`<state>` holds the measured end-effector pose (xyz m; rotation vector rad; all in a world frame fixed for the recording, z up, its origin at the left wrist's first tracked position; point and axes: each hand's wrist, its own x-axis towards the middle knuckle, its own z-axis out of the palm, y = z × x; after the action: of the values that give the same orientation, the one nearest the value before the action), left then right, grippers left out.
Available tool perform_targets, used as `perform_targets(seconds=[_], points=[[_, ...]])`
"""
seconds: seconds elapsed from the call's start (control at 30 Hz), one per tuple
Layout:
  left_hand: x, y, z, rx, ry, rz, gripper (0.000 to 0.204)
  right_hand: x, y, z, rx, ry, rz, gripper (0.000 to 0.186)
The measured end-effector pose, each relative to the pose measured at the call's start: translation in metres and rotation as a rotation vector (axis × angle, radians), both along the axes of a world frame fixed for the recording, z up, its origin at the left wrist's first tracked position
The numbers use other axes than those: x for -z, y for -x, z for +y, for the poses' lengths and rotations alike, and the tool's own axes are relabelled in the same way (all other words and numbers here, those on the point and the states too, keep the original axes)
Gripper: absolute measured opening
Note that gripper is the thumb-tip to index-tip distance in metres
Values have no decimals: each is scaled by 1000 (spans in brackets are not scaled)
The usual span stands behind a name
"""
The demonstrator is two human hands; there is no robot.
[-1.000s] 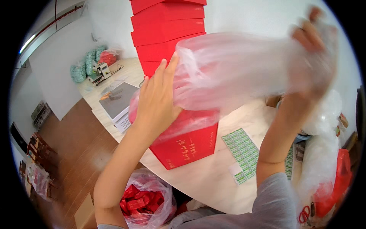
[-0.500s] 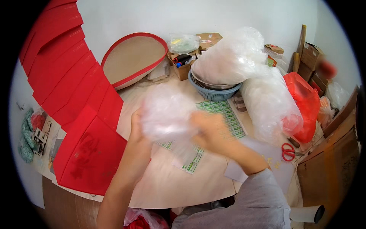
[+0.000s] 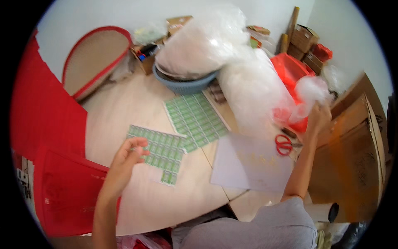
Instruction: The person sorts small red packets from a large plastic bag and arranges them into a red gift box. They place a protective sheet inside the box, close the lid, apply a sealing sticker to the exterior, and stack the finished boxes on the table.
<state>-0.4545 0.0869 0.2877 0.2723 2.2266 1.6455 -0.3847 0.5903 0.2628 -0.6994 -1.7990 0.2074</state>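
Soft bright light, slight blur (black corners).

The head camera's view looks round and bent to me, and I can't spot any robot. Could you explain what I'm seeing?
There is no machine here, just a person's two bare hands. A wide fisheye camera worn on the head looks down at them, so straight edges bend toward the rim. The left hand is empty, its fingers slightly curled. The right hand holds crumpled clear plastic. On the pale table lie two sheets of green labels, a white sheet and red-handled scissors. Farther back is a blue basket, with bulky clear plastic piled in it. At the left stands a red box.
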Motion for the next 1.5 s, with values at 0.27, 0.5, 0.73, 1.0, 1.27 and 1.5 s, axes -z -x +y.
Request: perform_targets(seconds=[0.27, 0.5, 0.73, 1.0, 1.27, 1.5], points=[[13, -4, 11, 86, -65, -87, 34, 70, 44, -7, -201, 204, -790, 30], [26, -23, -32, -140, -55, -78, 32, 107, 186, -10, -344, 190, -67, 42], [72, -83, -62, -301, -125, -122, 29, 249, 296, 78, -209, -135, -746, 50], [109, -173, -98, -593, -120, -200, 35, 220, 242, 11, -367, -176, -1062, 36], [118, -232, -140, -897, -115, -106, 38, 75, 126, -40, -267, -84, -792, 29], [125, -252, -141, -837, -174, -104, 37, 79, 78, -94, -403, -375, -151, 23]])
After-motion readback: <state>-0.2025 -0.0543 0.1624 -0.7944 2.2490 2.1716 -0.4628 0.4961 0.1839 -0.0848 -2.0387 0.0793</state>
